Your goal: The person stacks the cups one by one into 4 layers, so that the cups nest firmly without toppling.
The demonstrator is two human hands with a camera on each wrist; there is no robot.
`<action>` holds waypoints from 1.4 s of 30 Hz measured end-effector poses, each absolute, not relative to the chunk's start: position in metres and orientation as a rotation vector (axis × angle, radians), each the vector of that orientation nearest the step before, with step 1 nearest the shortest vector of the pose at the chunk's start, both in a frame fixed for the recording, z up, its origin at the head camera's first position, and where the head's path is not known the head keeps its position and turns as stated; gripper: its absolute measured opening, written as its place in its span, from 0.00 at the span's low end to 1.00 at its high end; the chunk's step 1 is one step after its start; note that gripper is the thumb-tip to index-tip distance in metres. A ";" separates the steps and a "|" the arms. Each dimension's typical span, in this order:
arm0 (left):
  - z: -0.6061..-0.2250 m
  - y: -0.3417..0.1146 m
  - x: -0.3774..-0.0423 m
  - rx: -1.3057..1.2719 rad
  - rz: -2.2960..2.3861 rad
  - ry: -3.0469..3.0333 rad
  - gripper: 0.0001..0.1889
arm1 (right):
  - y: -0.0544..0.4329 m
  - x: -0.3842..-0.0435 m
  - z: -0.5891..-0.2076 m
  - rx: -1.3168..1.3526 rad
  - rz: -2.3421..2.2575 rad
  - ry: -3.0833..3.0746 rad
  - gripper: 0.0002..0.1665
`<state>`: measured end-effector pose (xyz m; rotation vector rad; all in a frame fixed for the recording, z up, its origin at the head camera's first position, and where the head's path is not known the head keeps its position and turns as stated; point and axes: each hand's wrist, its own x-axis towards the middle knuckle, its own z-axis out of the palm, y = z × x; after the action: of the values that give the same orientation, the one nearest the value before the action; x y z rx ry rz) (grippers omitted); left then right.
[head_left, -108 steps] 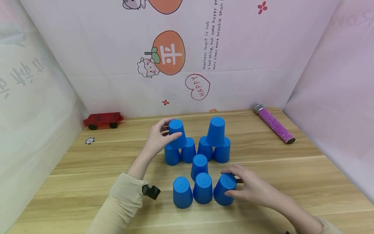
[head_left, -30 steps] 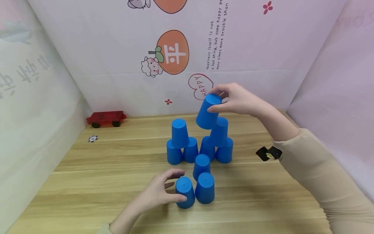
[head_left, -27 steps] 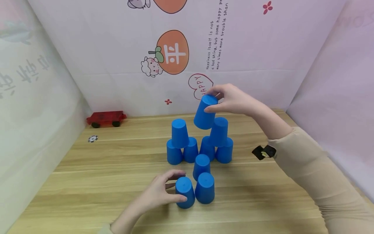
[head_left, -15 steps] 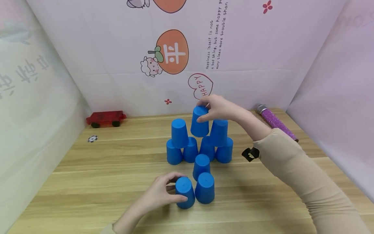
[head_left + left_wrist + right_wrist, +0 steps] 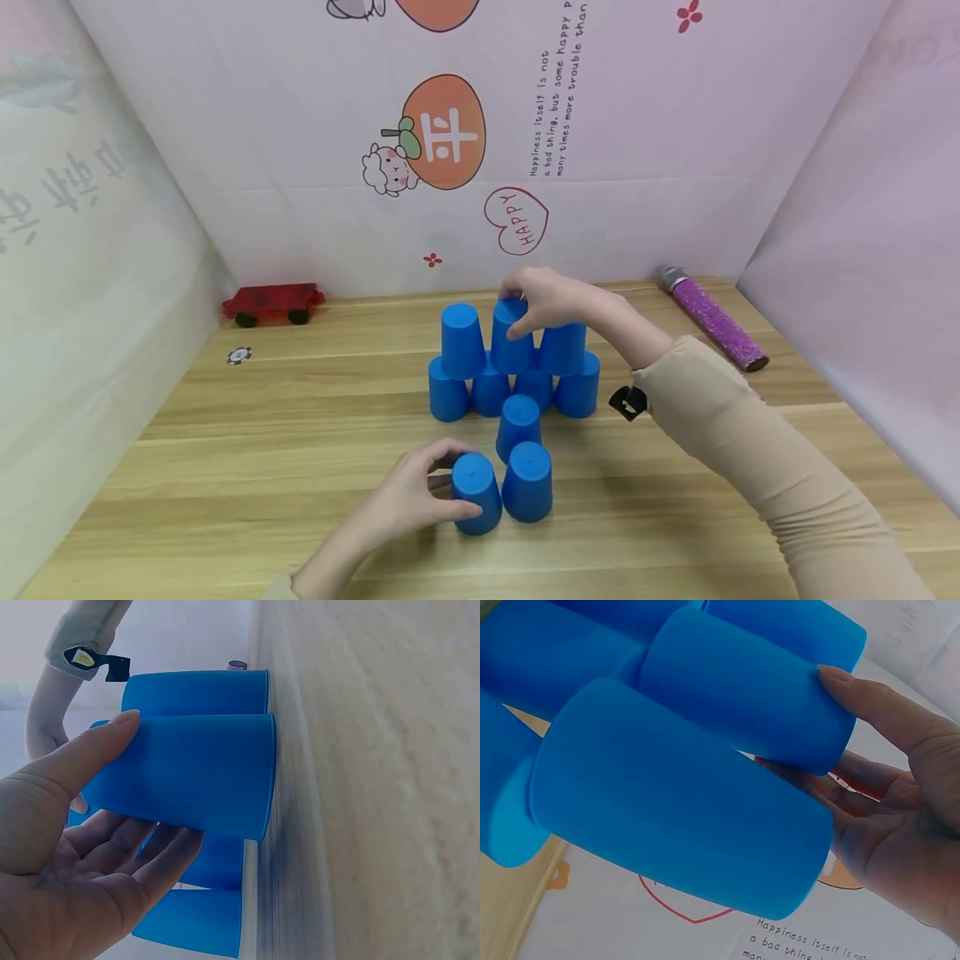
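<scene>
My right hand (image 5: 553, 302) holds an upside-down blue cup (image 5: 510, 354) by its upper part, between two other second-tier blue cups, the left one (image 5: 462, 342) and the right one (image 5: 564, 350). Beneath them stands a row of several inverted cups (image 5: 448, 392). The right wrist view shows the thumb and fingers on opposite sides of the held cup (image 5: 739, 694). At the front, my left hand (image 5: 408, 498) curls its thumb and fingers round another inverted cup (image 5: 477, 493) standing on the table. Beside that cup are a front cup (image 5: 528, 485) and one behind it (image 5: 519, 427).
On the wooden table (image 5: 300, 450), a red toy car (image 5: 273, 304) stands at the back left, with a poker chip (image 5: 239, 356) in front. A purple glittery microphone (image 5: 716, 321) lies at the back right. Printed white cloth (image 5: 322, 225) walls the back and sides.
My right hand has carried the front right cup up and back, then lowered it between the second-tier cups. My left hand has let go of the upper left cup and gripped the front left one.
</scene>
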<state>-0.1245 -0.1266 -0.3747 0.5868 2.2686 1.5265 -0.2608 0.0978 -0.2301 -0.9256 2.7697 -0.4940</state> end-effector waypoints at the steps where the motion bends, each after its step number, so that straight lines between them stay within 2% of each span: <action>1: -0.374 -0.127 -0.124 0.587 1.528 2.267 0.27 | 0.098 -0.261 -0.230 -0.920 -0.495 2.768 0.30; 14: -0.375 -0.126 -0.123 0.590 1.514 2.279 0.26 | 0.098 -0.260 -0.232 -0.914 -0.483 2.778 0.30; 23: -0.374 -0.126 -0.122 0.616 1.508 2.289 0.26 | 0.103 -0.260 -0.230 -0.899 -0.518 2.766 0.37; 35: -0.375 -0.131 -0.121 0.565 1.537 2.287 0.26 | 0.129 -0.246 -0.225 -0.920 -0.804 2.906 0.39; 42: -0.370 -0.138 -0.122 0.503 1.556 2.348 0.28 | 0.156 -0.229 -0.235 -0.886 -1.123 2.951 0.35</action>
<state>-0.1221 -0.1379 -0.3704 0.5026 2.3480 1.5558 -0.2293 0.1558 -0.2346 -0.8859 2.9515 -1.1233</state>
